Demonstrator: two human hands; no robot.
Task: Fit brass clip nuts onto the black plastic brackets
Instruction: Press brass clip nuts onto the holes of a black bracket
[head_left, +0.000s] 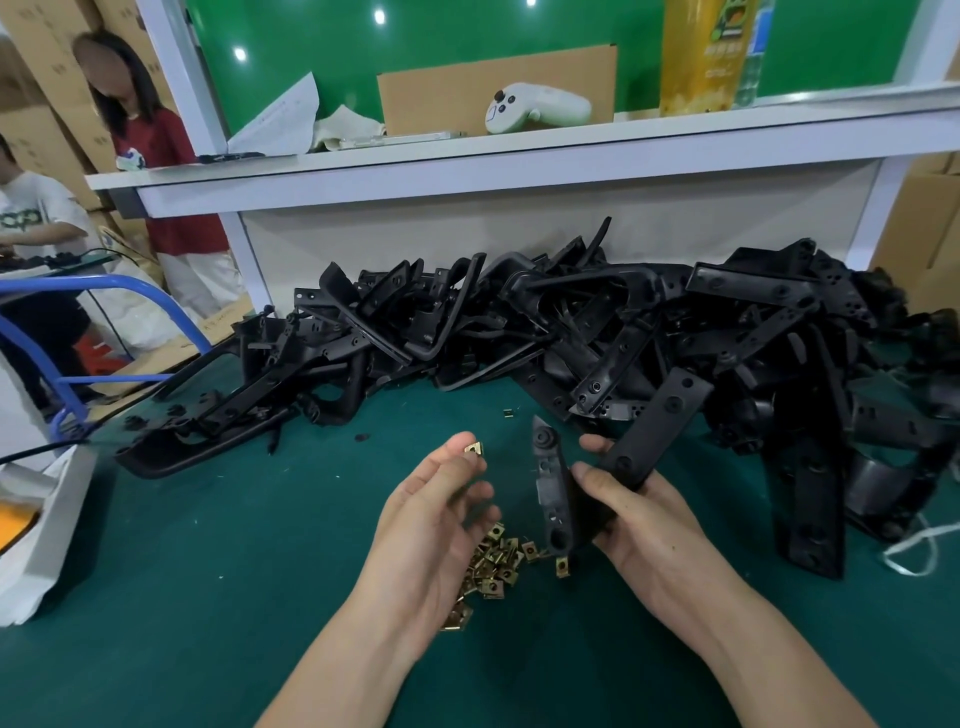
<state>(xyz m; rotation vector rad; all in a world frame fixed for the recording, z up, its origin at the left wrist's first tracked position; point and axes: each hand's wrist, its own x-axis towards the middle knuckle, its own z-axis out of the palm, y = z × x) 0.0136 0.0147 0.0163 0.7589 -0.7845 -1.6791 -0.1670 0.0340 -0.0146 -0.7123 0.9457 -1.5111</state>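
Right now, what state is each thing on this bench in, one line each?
Left hand, pinching one small brass clip nut at its fingertips.
Right hand, gripping a black plastic bracket, held off the green mat.
Loose brass clip nuts, heaped on the mat under the left hand.
Pile of black plastic brackets, tangled along the back of the bench.
White handheld controller, lying on the white shelf.

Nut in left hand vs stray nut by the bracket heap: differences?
Pinched nut: held off the green mat by the left hand, flat face toward camera. Stray nut: lying untouched on that mat, nearer the bracket heap, looking darker. Both brass-coloured.
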